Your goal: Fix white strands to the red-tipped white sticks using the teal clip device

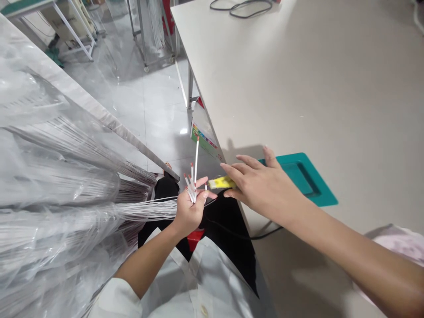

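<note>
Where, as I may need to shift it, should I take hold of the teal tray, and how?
Probably pinch the teal tray by its right-hand rim, coming from the picture's right across the table: it appears to lie flat and that straight edge is uncovered, while the right hand and forearm block its left side.

left fingers (200, 200): hold red-tipped white wires (196, 163) | right fingers (250, 161): at yellow tool (221, 182) | teal tray (323, 192): on table (298, 88)

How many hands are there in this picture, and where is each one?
2. The left hand holds white wires; the right hand is at the yellow tool, partly covering the teal tray. No other hand is visible.
</note>
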`<state>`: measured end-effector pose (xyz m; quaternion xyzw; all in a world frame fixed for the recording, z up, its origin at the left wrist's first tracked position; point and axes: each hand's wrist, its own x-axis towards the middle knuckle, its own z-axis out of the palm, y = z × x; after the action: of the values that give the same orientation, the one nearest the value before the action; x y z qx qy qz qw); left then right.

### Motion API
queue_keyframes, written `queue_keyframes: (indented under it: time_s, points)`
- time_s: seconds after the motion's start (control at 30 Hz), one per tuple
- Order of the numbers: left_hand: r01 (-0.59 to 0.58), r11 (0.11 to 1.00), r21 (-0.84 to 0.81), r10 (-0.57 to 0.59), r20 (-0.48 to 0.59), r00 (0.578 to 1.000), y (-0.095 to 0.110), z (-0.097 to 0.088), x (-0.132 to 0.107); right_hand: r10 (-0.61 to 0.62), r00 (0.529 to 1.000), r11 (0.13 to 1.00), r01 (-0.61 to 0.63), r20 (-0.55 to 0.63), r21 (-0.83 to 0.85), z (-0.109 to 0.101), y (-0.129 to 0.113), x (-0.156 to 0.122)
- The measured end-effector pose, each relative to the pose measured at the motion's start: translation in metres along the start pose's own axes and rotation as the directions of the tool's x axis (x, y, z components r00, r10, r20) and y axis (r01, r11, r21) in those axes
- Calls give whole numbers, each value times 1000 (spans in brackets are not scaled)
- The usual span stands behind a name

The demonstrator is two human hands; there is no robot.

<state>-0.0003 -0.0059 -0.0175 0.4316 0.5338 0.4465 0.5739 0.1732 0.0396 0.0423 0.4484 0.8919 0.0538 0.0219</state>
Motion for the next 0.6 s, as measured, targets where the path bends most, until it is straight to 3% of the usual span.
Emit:
queue_keyframes:
  time_s: [0.27, 0.6]
  points:
    - [0, 998, -62, -1, -12, 1000, 2, -6, -2, -10, 1000, 994, 9, 10, 107, -3, 3, -2]
    - [-13, 992, -123, 16, 24, 1000, 1, -4, 0, -53, 997, 998, 53, 54, -13, -10, -3, 1]
